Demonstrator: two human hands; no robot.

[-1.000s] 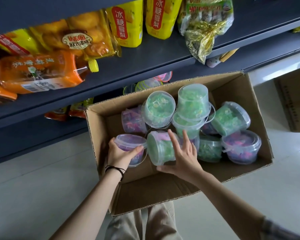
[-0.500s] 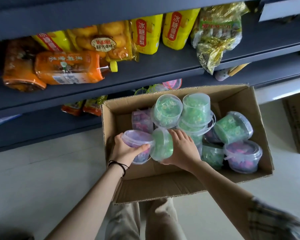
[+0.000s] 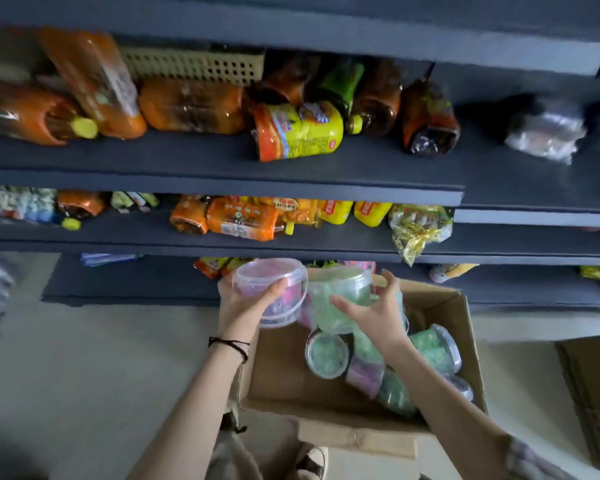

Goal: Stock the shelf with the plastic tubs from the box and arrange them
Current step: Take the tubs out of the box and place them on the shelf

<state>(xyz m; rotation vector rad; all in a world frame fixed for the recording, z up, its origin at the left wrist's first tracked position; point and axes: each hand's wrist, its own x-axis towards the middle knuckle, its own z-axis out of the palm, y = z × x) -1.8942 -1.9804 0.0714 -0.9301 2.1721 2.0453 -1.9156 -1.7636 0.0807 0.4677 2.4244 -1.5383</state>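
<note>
My left hand (image 3: 246, 301) grips a clear plastic tub with pink and purple contents (image 3: 274, 289), lifted above the box's left side. Beside it my right hand (image 3: 374, 311) grips a clear tub with green contents (image 3: 340, 296), also raised. Both tubs hang in front of the lowest dark shelf (image 3: 136, 282). Below them the open cardboard box (image 3: 284, 375) on the floor still holds several tubs, among them a green one lying with its lid up (image 3: 328, 355). A few tubs show dimly on the lowest shelf behind the raised ones.
The dark shelves above carry orange bottles (image 3: 239, 223), yellow packs (image 3: 336, 211), a gold-wrapped bag (image 3: 418, 230) and a yellow-labelled bottle (image 3: 298, 131). A second cardboard box (image 3: 593, 393) stands at the right. My shoe (image 3: 312, 462) is by the box's near flap.
Both hands have lifted their tubs out of the box and up toward the lowest shelf. The view has tilted upward, so a higher shelf now shows.
</note>
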